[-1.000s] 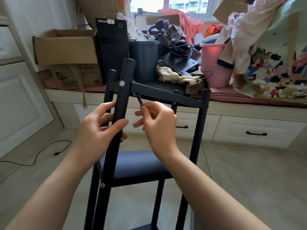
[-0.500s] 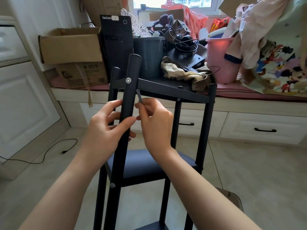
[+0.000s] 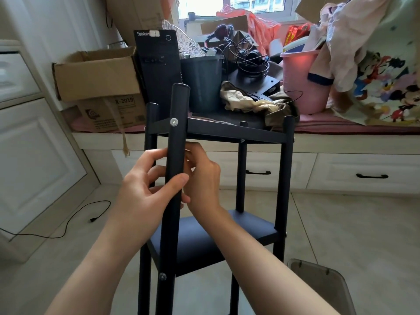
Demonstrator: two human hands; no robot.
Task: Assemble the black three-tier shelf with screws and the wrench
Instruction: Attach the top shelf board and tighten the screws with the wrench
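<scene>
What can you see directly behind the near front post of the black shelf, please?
Behind the post, the right hand's fingers show, curled. Whatever they hold is hidden by the post and the left hand.

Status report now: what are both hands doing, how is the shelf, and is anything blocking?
Left hand grips front post. Right hand curled behind post, wrench not visible. Shelf upright, silver screw in top corner. Nothing blocking.

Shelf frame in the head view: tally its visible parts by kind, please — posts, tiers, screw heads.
Upright posts: 4
Shelf tiers: 2 visible, with a third out of frame
Screw heads: 3 clearly visible; others are too small to tell
Total: 9
</scene>
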